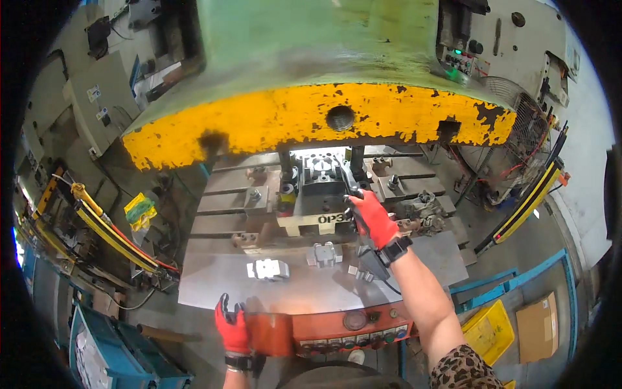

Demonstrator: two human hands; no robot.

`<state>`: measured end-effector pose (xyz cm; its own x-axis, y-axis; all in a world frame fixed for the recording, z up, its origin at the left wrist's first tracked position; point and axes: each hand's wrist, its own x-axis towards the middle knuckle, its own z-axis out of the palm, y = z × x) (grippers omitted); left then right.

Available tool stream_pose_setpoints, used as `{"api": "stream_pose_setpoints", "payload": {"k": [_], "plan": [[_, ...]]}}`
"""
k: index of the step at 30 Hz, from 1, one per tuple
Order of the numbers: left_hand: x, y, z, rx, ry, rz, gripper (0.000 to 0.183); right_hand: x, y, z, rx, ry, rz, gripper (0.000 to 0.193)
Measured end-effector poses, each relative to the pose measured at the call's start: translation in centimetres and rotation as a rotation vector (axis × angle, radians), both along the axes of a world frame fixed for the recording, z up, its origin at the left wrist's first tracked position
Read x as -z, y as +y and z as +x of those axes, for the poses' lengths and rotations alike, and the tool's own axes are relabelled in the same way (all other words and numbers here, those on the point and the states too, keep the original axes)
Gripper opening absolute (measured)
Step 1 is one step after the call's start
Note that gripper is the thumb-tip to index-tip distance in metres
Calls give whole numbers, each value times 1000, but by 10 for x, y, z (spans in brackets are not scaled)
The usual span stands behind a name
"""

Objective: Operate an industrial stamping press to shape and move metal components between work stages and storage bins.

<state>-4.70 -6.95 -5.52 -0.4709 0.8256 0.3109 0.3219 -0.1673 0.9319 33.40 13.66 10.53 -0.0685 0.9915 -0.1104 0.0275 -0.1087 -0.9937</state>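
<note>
My right hand (374, 220), in a red glove with dark fingertips, is closed around a long black tool (345, 174) whose far end reaches into the die (317, 206). A thin dark hose or cable trails below that hand. On the die's top sits a bright metal piece (322, 166). My left hand (232, 329), gloved alike, is empty at the table's front edge with fingers apart and pointing up. Nearest to it is a blurred red box (271, 334). A silver metal part (267, 269), another metal part (324, 254) and small blocks (360, 273) lie on the steel table (217, 279).
Above the die hangs the press ram (291, 120), with a chipped yellow front. A red control panel (353, 330) with buttons runs along the front. Yellow-black guard posts (116, 236) stand at both sides. At lower right are a yellow crate (489, 334) and a cardboard box (539, 329).
</note>
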Motion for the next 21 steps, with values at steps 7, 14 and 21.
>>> {"api": "stream_pose_setpoints", "payload": {"k": [7,14,21], "plan": [[-10,4,-7,11,47,-29,50,33,4,0,61,317,175,19],[-59,23,14,98,-29,33,51,43,-41,-7,93,-291,563,25],[-102,54,49,396,-251,78,45,-15,-155,-23,-185,-11,249,33]]}}
